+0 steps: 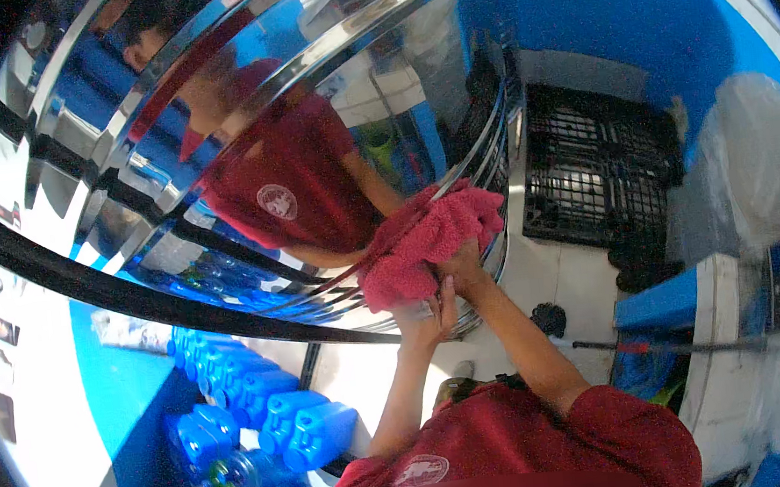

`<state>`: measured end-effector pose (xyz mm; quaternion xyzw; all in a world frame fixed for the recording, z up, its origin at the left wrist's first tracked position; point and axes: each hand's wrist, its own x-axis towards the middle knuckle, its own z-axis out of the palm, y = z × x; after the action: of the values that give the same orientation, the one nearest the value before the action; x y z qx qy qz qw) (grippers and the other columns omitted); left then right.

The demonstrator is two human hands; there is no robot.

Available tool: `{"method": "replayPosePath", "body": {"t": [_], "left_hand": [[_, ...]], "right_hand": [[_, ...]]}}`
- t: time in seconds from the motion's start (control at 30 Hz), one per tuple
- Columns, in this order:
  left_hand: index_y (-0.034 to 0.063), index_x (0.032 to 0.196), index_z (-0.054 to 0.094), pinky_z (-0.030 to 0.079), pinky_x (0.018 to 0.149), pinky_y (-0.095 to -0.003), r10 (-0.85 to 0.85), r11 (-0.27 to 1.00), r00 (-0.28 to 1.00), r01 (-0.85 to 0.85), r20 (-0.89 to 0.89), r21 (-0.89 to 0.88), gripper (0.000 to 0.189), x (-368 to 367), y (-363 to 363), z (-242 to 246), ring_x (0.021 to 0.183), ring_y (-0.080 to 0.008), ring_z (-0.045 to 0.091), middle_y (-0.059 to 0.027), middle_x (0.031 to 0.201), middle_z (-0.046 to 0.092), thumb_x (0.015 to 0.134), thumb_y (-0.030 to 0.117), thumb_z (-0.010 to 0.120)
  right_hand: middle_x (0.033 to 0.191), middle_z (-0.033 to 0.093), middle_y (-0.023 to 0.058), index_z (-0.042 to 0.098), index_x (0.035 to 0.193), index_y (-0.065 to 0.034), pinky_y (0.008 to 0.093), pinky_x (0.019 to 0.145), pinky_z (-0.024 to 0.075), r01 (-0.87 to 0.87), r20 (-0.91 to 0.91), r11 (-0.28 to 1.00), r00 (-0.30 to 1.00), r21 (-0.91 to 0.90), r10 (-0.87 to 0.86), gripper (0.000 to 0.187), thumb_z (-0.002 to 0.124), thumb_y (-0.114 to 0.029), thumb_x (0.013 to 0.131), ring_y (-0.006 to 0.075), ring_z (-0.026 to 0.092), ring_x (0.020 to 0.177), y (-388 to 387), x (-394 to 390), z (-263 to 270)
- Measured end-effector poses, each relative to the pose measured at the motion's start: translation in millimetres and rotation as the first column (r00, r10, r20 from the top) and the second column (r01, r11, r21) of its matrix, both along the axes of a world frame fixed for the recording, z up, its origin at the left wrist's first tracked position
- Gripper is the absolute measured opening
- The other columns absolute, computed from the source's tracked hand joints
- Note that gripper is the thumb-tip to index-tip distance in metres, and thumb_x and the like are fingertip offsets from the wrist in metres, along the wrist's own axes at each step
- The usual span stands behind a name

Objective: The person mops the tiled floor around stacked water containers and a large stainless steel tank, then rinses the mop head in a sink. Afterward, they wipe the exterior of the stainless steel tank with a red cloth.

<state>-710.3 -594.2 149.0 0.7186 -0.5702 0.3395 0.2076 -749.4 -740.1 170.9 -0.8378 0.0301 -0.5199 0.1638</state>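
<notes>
A crumpled red terry cloth (425,247) lies against the lower part of a large, shiny, ribbed metal tank (323,130), which mirrors the person in a red shirt. My right hand (463,268) grips the cloth's lower edge, its fingers partly hidden by the folds. Just beside it, to the left and a little lower, my left hand (432,317) has its fingers raised close to my right wrist. Whether the left hand also holds part of the cloth cannot be made out. Both forearms reach up from the bottom of the view.
A black strap or band (156,298) curves along the tank's left side. Blue plastic jugs (294,422) stand in rows at the lower left. A black plastic pallet (594,167) leans by the blue wall. Clear plastic bags (762,158) hang at right, above a long-handled tool (710,346).
</notes>
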Motion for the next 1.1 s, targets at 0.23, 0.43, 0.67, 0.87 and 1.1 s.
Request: {"method": "replayPosePath", "body": {"t": [0.23,0.43,0.67,0.87,1.1], "left_hand": [[0.0022,0.136,0.057,0.032,0.101,-0.074,0.161,0.984,0.981,-0.169,0.112,0.06,0.05,-10.6,-55.6,83.8,0.126,-0.0559,0.046,-0.0317,0.139,0.051,0.097,0.034,0.059],[0.0011,0.135,0.057,0.031,0.106,-0.0725,0.344,0.918,0.915,-0.281,0.21,-0.28,0.064,-4.4,-90.8,226.9,0.13,-0.0551,0.045,-0.0319,0.145,0.045,0.089,0.042,0.071],[-0.0006,0.088,0.071,0.046,0.102,-0.0583,0.293,0.94,0.72,-0.098,0.628,-0.327,0.041,7.2,-145.0,457.8,0.096,-0.047,0.064,-0.0277,0.099,0.067,0.083,0.04,0.071],[-0.0002,0.085,0.07,0.051,0.094,-0.0518,0.204,0.971,0.7,-0.054,0.685,-0.234,0.038,-8.0,-179.4,504.1,0.094,-0.046,0.065,-0.0249,0.093,0.068,0.086,0.037,0.065],[0.0034,0.098,0.069,0.054,0.086,-0.0513,0.28,0.933,0.703,-0.037,0.654,-0.359,0.033,1.7,-139.0,544.8,0.094,-0.0399,0.066,-0.0207,0.096,0.068,0.083,0.033,0.068]], "right_hand": [[0.146,0.051,0.0213,0.062,0.133,-0.0163,0.0636,0.114,0.0285,-0.025,0.209,0.998,0.978,0.056,0.013,0.052,0.064,-0.041,0.087,0.048,0.044,0.136,-61.0,11.0,37.1],[0.132,0.056,0.0251,0.062,0.133,-0.0159,0.0653,0.109,0.0333,-0.088,0.277,0.99,0.954,-0.113,0.117,0.05,0.061,-0.044,0.091,0.0472,0.05,0.125,-108.0,1.6,188.0],[0.122,0.057,0.0271,0.056,0.127,0.0011,0.0594,0.108,0.0369,0.033,0.587,0.986,0.806,-0.165,0.071,0.052,0.057,-0.035,0.089,0.046,0.052,0.121,-146.6,20.4,376.0],[0.13,0.052,0.0299,0.051,0.132,0.0038,0.0574,0.108,0.0353,0.015,0.55,0.994,0.834,-0.111,0.049,0.051,0.05,-0.033,0.096,0.0484,0.048,0.123,-177.4,25.1,407.3],[0.136,0.05,0.031,0.05,0.136,0.0027,0.0606,0.112,0.0302,0.147,0.571,0.962,0.821,-0.229,0.011,0.056,0.048,-0.04,0.1,0.0499,0.046,0.128,-161.1,23.3,452.5]]}}
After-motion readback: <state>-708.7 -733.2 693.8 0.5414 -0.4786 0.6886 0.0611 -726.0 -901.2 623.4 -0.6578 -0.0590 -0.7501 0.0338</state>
